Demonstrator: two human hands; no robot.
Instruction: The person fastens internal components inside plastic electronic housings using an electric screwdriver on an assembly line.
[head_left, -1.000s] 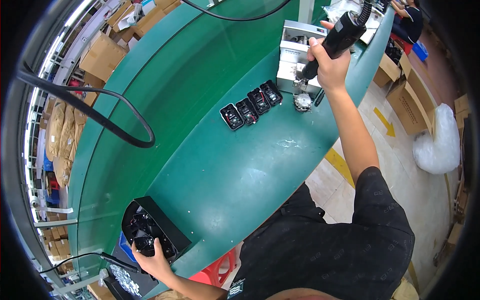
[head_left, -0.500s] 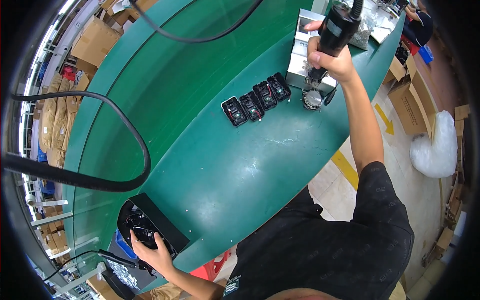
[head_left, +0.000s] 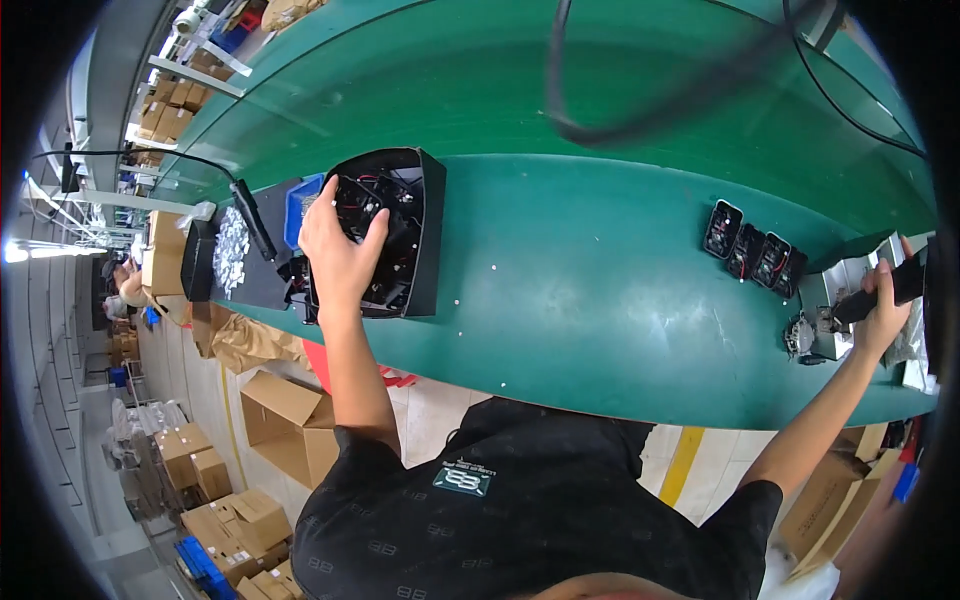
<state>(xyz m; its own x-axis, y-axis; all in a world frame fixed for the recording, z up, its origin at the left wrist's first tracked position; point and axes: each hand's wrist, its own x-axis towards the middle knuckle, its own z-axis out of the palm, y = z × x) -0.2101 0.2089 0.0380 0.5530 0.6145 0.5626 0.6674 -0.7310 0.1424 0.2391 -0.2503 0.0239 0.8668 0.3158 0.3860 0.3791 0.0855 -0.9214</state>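
Note:
My left hand (head_left: 342, 245) reaches into a black bin (head_left: 432, 235) of black plastic parts (head_left: 400, 205), thumb and fingers spread apart; whether its fingertips touch a part is hard to tell. At the far right my right hand (head_left: 882, 318) is closed around a black corded electric screwdriver (head_left: 895, 287). The tool's tip points down-left, close to a round metal piece (head_left: 799, 337) beside a silvery metal box (head_left: 822, 290). Left of that box, several small open black housings (head_left: 745, 250) with red wires inside lie in a slanting row.
A green workbench (head_left: 580, 300) has a few tiny white bits on it. Left of the bin are a blue tray (head_left: 300, 208), a black corded tool (head_left: 254, 222) and a heap of small silvery pieces (head_left: 232, 250). A dark cable (head_left: 565, 110) hangs over the bench.
My view has swung left, bringing the bin nearer the middle and the screwdriver to the right edge. My left hand is still at the bin; my right still grips the screwdriver.

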